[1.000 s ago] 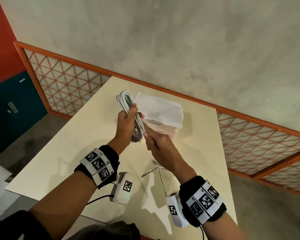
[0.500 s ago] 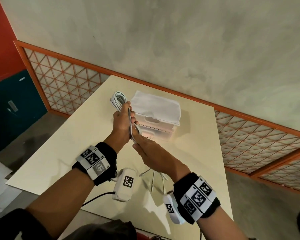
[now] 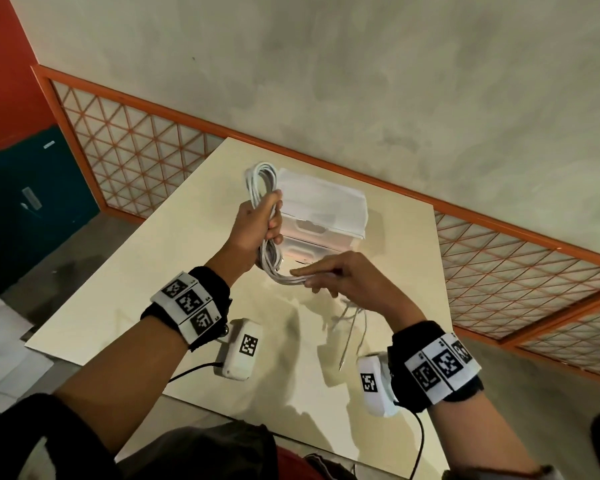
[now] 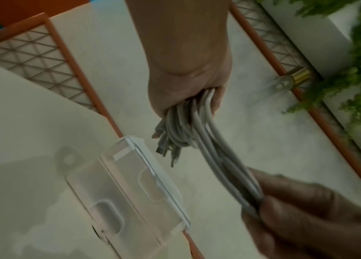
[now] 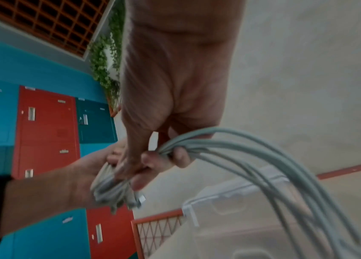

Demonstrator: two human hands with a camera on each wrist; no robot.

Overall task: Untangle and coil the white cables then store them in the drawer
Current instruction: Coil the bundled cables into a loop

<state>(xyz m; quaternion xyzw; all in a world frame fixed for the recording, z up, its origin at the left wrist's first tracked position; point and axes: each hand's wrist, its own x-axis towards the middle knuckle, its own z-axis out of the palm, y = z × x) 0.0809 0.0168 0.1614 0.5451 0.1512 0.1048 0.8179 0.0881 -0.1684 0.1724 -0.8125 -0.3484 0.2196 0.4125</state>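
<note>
No legible text, brand, number or sign appears in any view. The only printed marks are black-and-white square code patterns (machine markers, not readable characters) on the left wristband [image 3: 187,301], the right wristband [image 3: 442,365] and the two white wrist camera housings [image 3: 241,344] [image 3: 373,382].

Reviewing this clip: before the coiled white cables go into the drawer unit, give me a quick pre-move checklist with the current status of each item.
1. Left hand grips the cable bundle mid-coil: ok.
2. Right hand pinches the bundle's lower strands: ok.
3. Loose ends tucked in: not ok; plug ends dangle below the left hand.
4. All cables gathered: not ok; loose cables lie on the table.
5. Drawer unit open to receive: not ok; both drawers look closed.
6. Drawer has room inside: cannot tell.
</note>
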